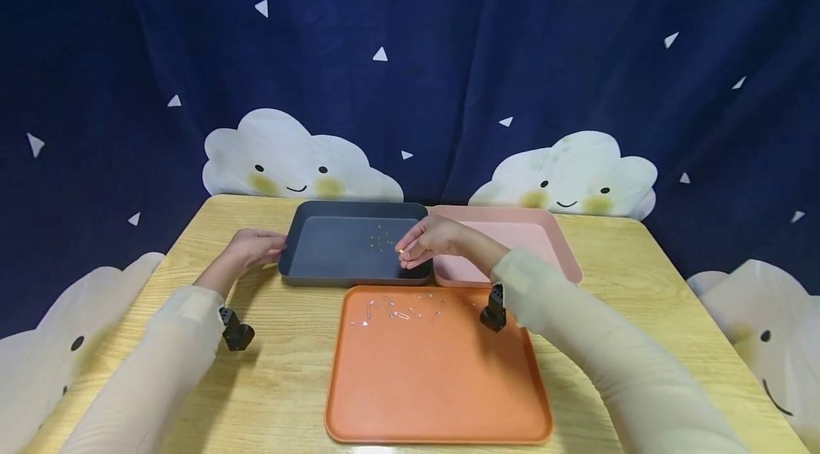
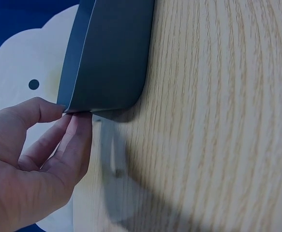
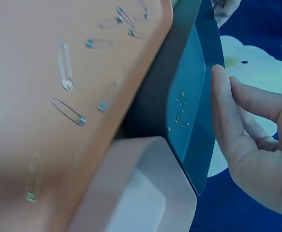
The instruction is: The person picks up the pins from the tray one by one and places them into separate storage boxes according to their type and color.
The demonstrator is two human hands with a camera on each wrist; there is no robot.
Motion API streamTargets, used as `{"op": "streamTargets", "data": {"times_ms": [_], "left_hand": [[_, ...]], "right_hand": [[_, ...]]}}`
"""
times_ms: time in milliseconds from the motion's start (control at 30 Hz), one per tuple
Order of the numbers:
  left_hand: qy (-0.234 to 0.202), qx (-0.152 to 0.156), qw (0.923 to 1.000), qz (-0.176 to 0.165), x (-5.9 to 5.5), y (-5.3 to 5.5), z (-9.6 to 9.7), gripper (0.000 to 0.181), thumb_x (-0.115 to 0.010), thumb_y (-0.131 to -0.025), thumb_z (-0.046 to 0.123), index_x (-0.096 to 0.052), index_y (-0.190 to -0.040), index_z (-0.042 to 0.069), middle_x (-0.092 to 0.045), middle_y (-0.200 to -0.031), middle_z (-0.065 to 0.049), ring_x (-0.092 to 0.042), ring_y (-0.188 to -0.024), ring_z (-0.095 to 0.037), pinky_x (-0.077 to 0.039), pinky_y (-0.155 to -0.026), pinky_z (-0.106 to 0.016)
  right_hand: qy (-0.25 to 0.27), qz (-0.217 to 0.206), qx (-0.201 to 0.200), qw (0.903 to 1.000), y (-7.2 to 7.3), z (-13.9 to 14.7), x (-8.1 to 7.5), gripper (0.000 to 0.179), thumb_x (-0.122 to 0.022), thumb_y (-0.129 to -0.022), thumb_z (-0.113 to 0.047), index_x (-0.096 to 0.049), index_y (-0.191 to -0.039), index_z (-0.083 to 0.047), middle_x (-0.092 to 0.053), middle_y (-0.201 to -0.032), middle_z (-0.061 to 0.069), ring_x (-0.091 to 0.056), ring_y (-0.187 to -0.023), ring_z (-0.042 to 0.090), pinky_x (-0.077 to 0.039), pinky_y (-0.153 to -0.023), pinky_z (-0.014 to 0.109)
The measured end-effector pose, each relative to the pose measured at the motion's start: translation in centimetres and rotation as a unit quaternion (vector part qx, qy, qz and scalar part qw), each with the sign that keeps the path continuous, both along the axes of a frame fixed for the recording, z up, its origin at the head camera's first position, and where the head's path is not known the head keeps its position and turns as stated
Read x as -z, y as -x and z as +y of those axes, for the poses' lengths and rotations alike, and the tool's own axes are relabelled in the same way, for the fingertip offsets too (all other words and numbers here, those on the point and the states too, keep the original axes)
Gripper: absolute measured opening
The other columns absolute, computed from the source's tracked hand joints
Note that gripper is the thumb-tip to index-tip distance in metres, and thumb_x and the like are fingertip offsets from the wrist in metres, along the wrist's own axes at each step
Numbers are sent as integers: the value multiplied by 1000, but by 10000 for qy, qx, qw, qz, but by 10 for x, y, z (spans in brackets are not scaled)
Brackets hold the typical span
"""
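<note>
My right hand [image 1: 430, 239] is over the right part of the dark grey tray [image 1: 320, 273], thumb and fingertips together on a tiny gold-coloured piece [image 1: 401, 252] whose kind is too small to tell. In the right wrist view the fingertips hide that piece. Several similar gold specks [image 3: 182, 104] lie scattered on the tray's floor below. At the tray's left end, my left hand [image 2: 44, 150] pinches the rim, thumb on top and fingers against the outer wall. Several silver safety pins [image 3: 66, 67] lie loose toward the far edge of the orange tray [image 1: 438, 383].
A pink tray [image 1: 570, 265] stands against the grey tray's right side, partly under my right forearm. The orange tray lies in front of both, on a wooden table [image 1: 282, 368]. A dark blue curtain [image 1: 423, 84] with white cloud shapes hangs behind.
</note>
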State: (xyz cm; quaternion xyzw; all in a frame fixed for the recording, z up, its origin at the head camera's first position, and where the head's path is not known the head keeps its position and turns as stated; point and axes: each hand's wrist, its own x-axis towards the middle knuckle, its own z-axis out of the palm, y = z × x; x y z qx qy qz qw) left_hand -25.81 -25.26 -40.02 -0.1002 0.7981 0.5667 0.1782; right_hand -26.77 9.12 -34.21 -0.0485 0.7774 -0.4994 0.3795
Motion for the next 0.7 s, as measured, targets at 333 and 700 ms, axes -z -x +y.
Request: {"op": "streamTargets", "data": {"times_ms": [333,700], "left_hand": [[-14,-34,10000,11,3,-2,-2,50,-49,-97,11,-37,-140,-14,-41,-144,-30,-59,-74,9,-58,-80,-15],[-365,-139,9991,163,3,-1,-3,51,-53,-95,8,-39,-137,-17,-64,-91,3,-61,-71,7,-57,-76,-13]], "right_hand": [[-440,30,219,9988,37,-20,-5,40,-57,-87,14,-53,-127,15,-66,-76,9,-67,-67,15,-52,-99,41],[-691,127,509,9962,68,-42,-7,33,-61,-87,8,-62,-119,5,-67,-84,10,-66,-68,15,-59,-91,34]]}}
